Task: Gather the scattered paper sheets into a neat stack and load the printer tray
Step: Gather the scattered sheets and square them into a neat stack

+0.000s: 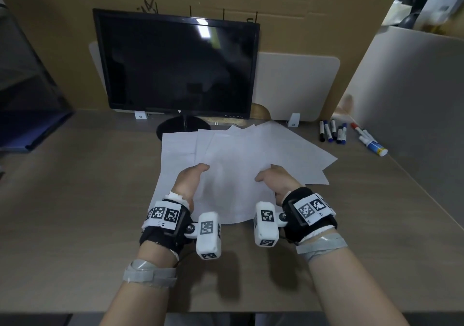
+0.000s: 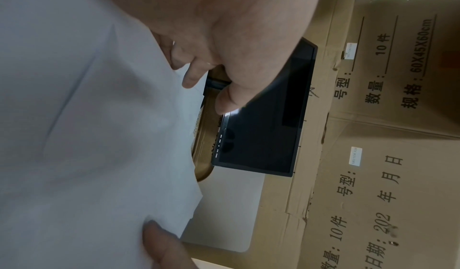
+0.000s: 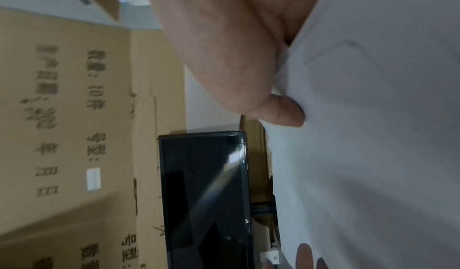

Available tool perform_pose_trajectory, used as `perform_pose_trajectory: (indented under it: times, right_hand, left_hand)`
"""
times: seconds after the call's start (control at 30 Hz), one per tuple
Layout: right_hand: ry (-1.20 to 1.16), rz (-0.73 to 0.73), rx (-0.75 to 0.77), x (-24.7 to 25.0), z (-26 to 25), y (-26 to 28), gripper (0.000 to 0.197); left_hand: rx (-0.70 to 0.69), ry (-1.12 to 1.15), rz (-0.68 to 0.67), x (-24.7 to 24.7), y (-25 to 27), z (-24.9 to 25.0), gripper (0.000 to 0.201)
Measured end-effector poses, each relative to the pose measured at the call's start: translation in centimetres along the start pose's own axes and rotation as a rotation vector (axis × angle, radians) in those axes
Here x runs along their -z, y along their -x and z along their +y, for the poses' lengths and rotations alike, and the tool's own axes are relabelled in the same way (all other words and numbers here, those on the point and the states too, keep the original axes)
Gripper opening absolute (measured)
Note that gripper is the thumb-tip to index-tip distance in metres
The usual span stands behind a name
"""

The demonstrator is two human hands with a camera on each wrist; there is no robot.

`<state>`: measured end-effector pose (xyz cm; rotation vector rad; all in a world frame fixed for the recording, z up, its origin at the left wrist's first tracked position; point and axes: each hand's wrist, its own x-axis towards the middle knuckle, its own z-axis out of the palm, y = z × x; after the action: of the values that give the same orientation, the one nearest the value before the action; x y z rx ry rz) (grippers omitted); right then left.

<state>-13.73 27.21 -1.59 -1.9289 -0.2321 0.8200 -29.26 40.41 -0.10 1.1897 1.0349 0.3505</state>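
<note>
Several white paper sheets [image 1: 288, 150] lie fanned and overlapping on the desk in front of the monitor. My left hand [image 1: 198, 170] grips the left edge of the topmost sheets [image 1: 233, 195], thumb on top. My right hand [image 1: 266, 172] grips their right edge the same way. In the left wrist view the left hand [image 2: 206, 76] curls its fingers round the edge of the paper [image 2: 99, 135]. In the right wrist view the right hand [image 3: 286, 108] presses its thumb onto the paper [image 3: 373, 135]. No printer tray is clearly in view.
A black monitor [image 1: 178, 64] stands right behind the sheets, with cardboard [image 1: 50, 24] behind it. Several markers [image 1: 334, 131] lie at the back right beside a white partition [image 1: 414, 100]. A dark bulky object with a blue part [image 1: 22, 87] sits at the far left.
</note>
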Motion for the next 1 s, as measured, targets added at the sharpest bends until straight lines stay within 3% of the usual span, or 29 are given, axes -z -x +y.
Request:
perform_pose_trajectory:
  times: [0.03,0.17,0.33,0.4,0.43,0.53,0.6,0.83,1.0]
  right_hand:
    - [-0.009,-0.021,-0.011,0.0,0.7,-0.9,0.082]
    - [-0.054,0.004,0.086,0.1,0.8,1.3,0.043]
    - [-0.198,0.047,0.202,2.0,1.2,1.8,0.046]
    - [-0.229,0.027,0.229,2.9,1.8,1.9,0.047]
    - [-0.24,0.019,0.241,3.3,2.2,2.0,0.048]
    - [-0.3,0.025,0.28,4.3,3.1,2.4,0.049]
    - [-0.339,0.042,0.316,4.9,2.9,3.0,0.047]
    - [-0.376,0.176,0.474,5.6,-0.4,4.8,0.037]
    - [-0.418,0.216,0.585,5.0,-2.6,6.1,0.034]
  left_hand:
    - [0.002,-0.007,0.009,0.0,0.3,0.1,0.055]
    - [-0.008,0.018,-0.001,0.1,-0.1,-0.3,0.058]
    - [-0.071,-0.035,0.013,0.5,-4.3,-1.8,0.084]
    - [-0.115,-0.053,-0.004,-0.1,-2.0,-0.7,0.09]
    - [-0.134,-0.051,-0.019,-0.3,-1.4,-0.4,0.085]
    - [-0.193,-0.051,-0.063,-1.7,0.0,0.0,0.031]
    - [-0.281,-0.039,-0.042,-2.7,0.6,0.2,0.014]
    - [-0.631,0.025,-0.002,-4.4,2.5,3.1,0.027]
    - [-0.708,0.04,0.005,-4.6,3.8,4.7,0.017]
